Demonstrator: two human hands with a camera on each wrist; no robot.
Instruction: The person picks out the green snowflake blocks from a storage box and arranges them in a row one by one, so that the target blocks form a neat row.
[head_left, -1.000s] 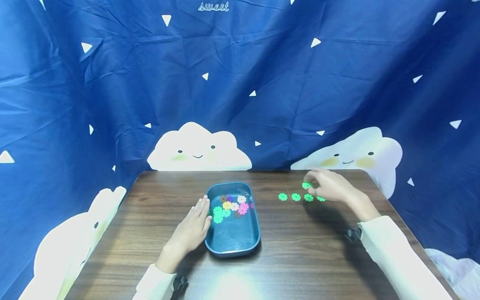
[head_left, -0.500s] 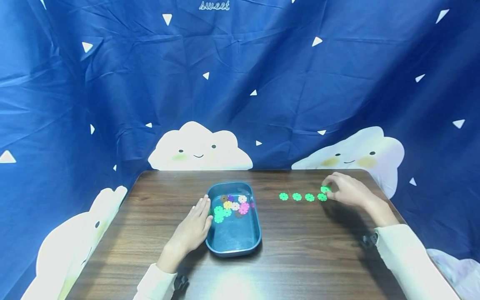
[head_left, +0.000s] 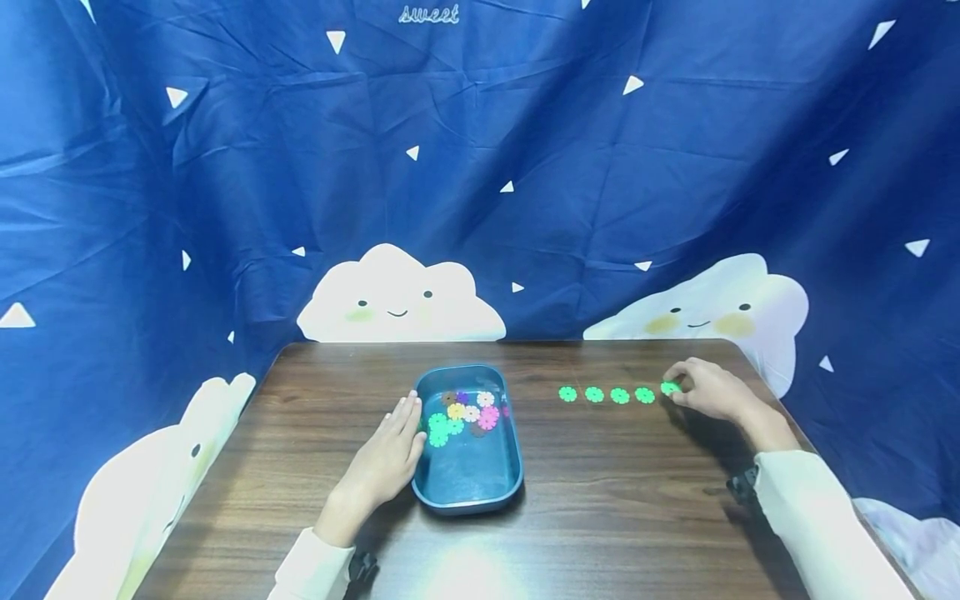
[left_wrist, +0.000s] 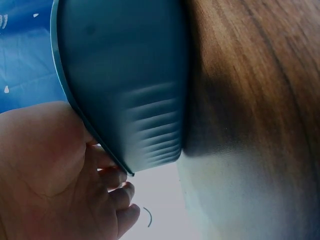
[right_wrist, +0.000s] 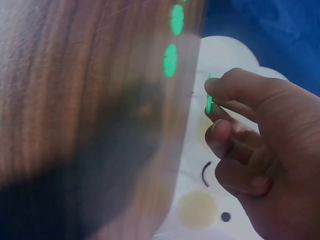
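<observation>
The green snowflake disc [head_left: 670, 387] sits at the right end of a row of four more green discs [head_left: 606, 394] in the right-centre of the head frame, pinched on edge between the thumb and forefinger of the right hand [head_left: 708, 389], just above the desk [head_left: 600, 500].

The disc is thin and held only by its rim, so in my judgement it could slip or tip sideways out of the pinch if the fingers loosen unevenly. It could also land crooked or too close to its neighbour, and a brush of the knuckles could nudge the last disc of the row out of line.

The left hand [head_left: 386, 458] lies flat, fingers straight and together, against the left wall of the blue tray [head_left: 465, 492]. A shove from it would slide the tray and stir the mixed coloured discs [head_left: 465, 412] inside.

The right wrist view shows the disc [right_wrist: 208, 100] edge-on and how the fingertips [right_wrist: 222, 90] clamp it, which the head view leaves too small to read. It catches only two discs of the row [right_wrist: 170, 60]. The left wrist view shows the tray's outer wall [left_wrist: 130, 85] against the palm [left_wrist: 45, 165] but nothing of its contents; only the head view gives the whole row and tray together.
</observation>
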